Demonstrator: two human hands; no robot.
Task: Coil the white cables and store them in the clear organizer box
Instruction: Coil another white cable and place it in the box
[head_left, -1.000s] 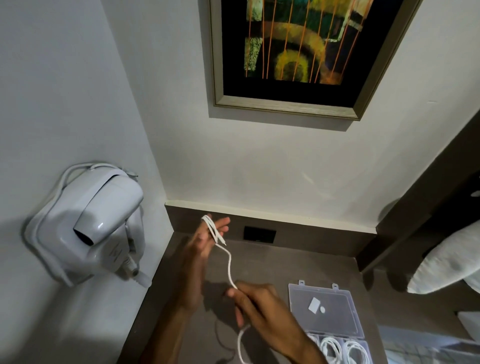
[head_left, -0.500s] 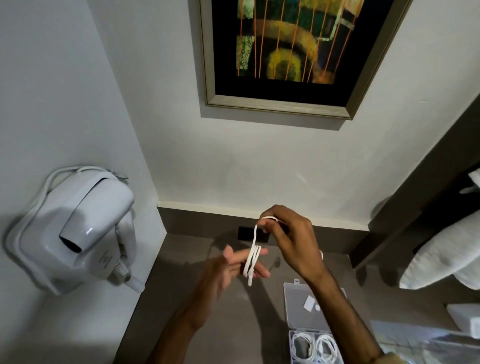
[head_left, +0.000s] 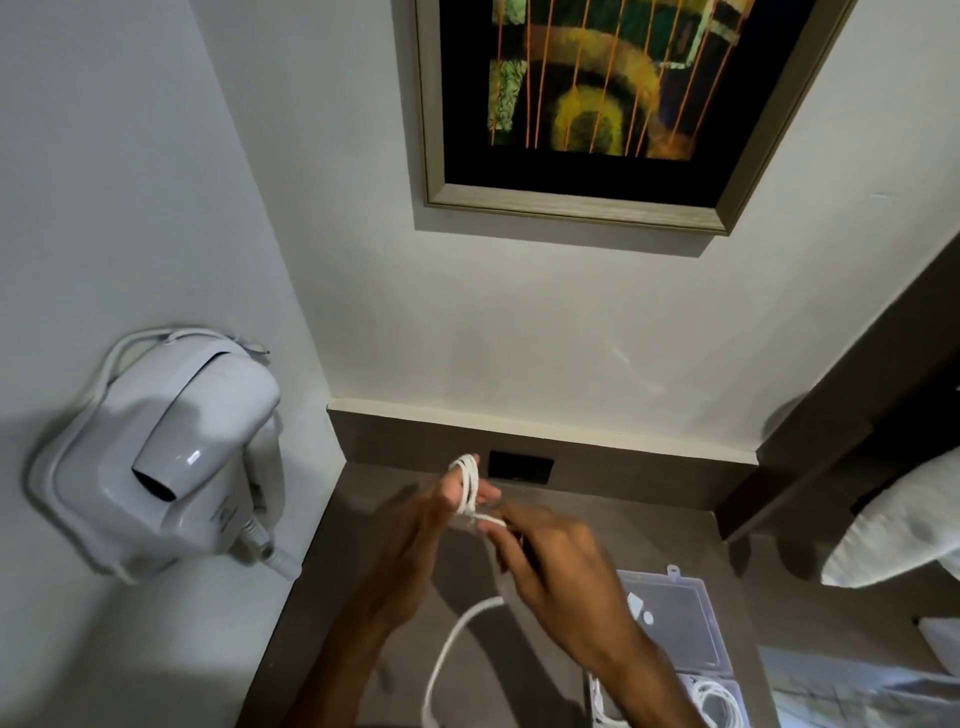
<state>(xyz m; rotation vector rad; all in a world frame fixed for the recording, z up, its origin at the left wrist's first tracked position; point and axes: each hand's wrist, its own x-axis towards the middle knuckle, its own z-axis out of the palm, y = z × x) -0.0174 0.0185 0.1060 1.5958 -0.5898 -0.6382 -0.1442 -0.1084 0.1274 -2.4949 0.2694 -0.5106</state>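
Observation:
A white cable (head_left: 467, 486) is looped several times around the fingers of my left hand (head_left: 415, 540), which is raised over the brown counter. My right hand (head_left: 561, 577) pinches the same cable just right of the loops, and the loose tail (head_left: 447, 654) hangs down in a long curve toward the bottom edge. The clear organizer box (head_left: 691, 629) lies open at the lower right, its lid tilted back. White coiled cables (head_left: 714, 699) rest in its compartments, partly hidden behind my right forearm.
A white wall-mounted hair dryer (head_left: 171, 457) juts out at the left. The brown counter (head_left: 649, 535) ends at a wall with a dark socket (head_left: 521, 466). A framed picture (head_left: 587, 104) hangs above. White pillows (head_left: 904, 525) lie to the right.
My right hand came down from above the left hand to beside it, laying another turn of cable on the left fingers. The view shifted slightly.

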